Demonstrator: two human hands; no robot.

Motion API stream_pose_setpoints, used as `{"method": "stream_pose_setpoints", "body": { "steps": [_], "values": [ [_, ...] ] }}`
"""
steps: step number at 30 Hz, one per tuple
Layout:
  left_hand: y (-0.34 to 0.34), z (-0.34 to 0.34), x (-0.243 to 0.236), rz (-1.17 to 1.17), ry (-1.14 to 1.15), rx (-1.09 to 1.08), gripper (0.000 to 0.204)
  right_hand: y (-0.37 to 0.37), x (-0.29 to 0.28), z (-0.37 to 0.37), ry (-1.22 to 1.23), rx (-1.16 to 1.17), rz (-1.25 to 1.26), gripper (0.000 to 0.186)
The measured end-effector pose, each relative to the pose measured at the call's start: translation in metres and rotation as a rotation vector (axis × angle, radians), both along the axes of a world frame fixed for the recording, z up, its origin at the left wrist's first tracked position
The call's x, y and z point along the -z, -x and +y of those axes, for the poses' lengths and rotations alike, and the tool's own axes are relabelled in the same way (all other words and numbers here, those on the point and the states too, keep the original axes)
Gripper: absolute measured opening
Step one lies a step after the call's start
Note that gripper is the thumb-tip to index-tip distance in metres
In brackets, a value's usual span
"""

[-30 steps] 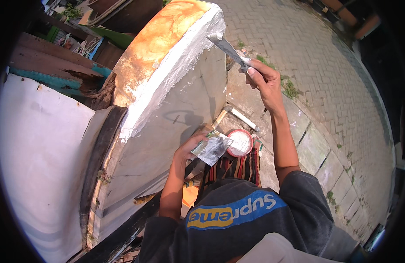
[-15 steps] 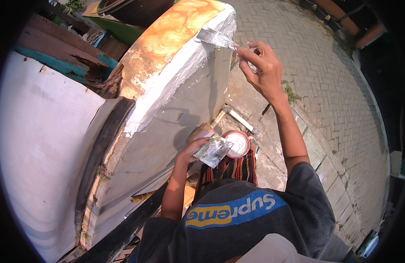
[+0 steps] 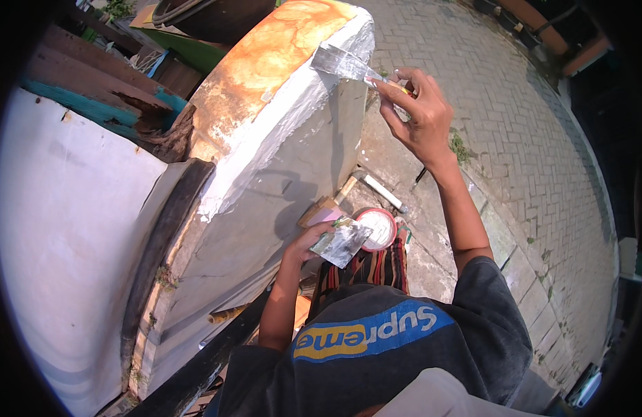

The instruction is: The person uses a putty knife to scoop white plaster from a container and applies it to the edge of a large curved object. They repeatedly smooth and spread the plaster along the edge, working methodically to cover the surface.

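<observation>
The putty knife (image 3: 338, 62) lies with its blade flat against a band of white putty (image 3: 265, 139) along the wall's rusty-orange top (image 3: 265, 55). My right hand (image 3: 418, 111) grips the knife's handle, its fingers bent around it. Lower down, my left hand (image 3: 307, 240) holds a small square flat sheet (image 3: 340, 243) smeared with grey and white. Just beyond that sheet, a round red-rimmed tub (image 3: 376, 228) of white paste is partly covered by it.
A white panel (image 3: 70, 229) with a dark curved strip (image 3: 154, 250) stands at left. Weathered planks (image 3: 91, 76) and a dark container (image 3: 209, 21) sit behind. White pipe (image 3: 383, 191) lies by the wall's foot. Paved road (image 3: 515, 125) runs along the right, beside concrete slabs (image 3: 522, 278).
My right hand has moved slightly up and turned, so the knife's blade now lies flatter and more sideways on the putty. My left hand still holds the sheet near the tub.
</observation>
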State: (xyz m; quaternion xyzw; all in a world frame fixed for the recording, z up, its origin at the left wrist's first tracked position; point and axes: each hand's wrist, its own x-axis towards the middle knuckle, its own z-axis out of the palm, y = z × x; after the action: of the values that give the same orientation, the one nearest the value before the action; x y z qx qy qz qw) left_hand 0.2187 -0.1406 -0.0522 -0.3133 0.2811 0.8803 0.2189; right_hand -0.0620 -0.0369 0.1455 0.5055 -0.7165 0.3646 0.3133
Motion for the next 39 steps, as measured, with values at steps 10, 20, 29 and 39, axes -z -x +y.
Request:
{"method": "stream_pose_setpoints", "body": {
  "steps": [10,20,29,39],
  "values": [
    [0.000,0.005,0.018,-0.008,-0.031,0.006,0.040,0.008,0.005,-0.003,0.077,-0.010,-0.106,0.035],
    [0.005,0.008,0.004,-0.004,-0.005,0.000,0.039,0.011,0.010,-0.006,0.019,0.033,-0.070,0.038],
    [0.006,0.013,-0.002,-0.002,-0.003,0.000,0.039,0.016,0.011,-0.005,0.081,0.050,-0.183,0.031],
    [0.006,0.017,0.002,-0.013,0.016,0.043,0.034,0.006,-0.002,-0.004,0.007,0.028,-0.089,0.027]
  ]
}}
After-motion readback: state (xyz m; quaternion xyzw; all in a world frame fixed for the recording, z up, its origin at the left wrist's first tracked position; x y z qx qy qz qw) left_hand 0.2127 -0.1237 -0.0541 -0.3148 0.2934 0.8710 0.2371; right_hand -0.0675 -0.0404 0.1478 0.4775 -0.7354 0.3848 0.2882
